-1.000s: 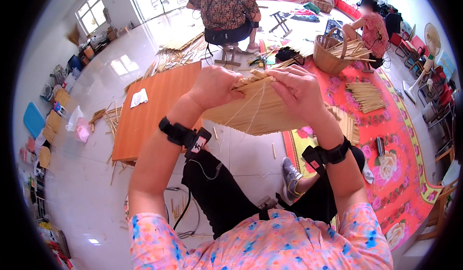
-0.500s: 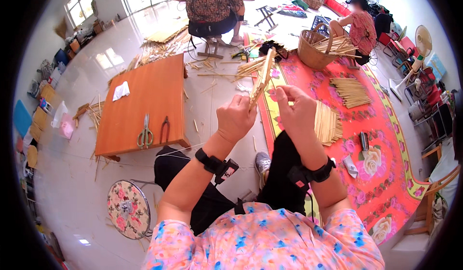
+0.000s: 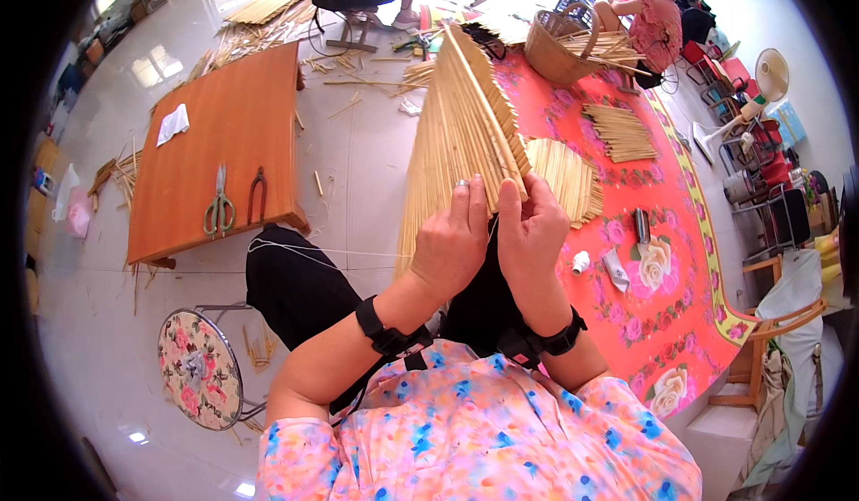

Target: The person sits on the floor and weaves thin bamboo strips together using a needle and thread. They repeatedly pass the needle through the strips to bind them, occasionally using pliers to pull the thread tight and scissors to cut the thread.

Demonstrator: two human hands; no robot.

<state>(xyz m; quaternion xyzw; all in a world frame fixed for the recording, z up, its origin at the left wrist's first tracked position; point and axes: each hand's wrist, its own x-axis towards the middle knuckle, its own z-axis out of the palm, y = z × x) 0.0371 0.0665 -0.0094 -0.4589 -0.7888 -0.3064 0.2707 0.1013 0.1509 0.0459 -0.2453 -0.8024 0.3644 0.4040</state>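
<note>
A panel of pale straw-coloured stalks [image 3: 443,157], set side by side with a jagged edge, stands tilted up in front of me. My left hand [image 3: 455,243] is closed on its near edge, the ringed finger lying along the stalks. Right beside it, my right hand [image 3: 532,231] pinches the panel's near right corner between thumb and fingers. Both hands almost touch. White thread [image 3: 340,250] runs from over my left knee toward my left hand; where it ends is hidden. Whether the right fingers also hold a needle cannot be made out.
Scissors [image 3: 219,206] and pliers [image 3: 257,195] lie on a low wooden table [image 3: 224,98] at left, near a floral stool [image 3: 199,369]. On the red floral mat [image 3: 626,322] rest another stalk panel [image 3: 562,179], a stalk bundle [image 3: 622,132] and a wicker basket [image 3: 557,49]. Two people sit farther off.
The panel, seen nearly edge-on before, has turned so its broad face shows. My right hand, earlier apart from it, has come down beside my left hand and grips the corner. My view has shifted.
</note>
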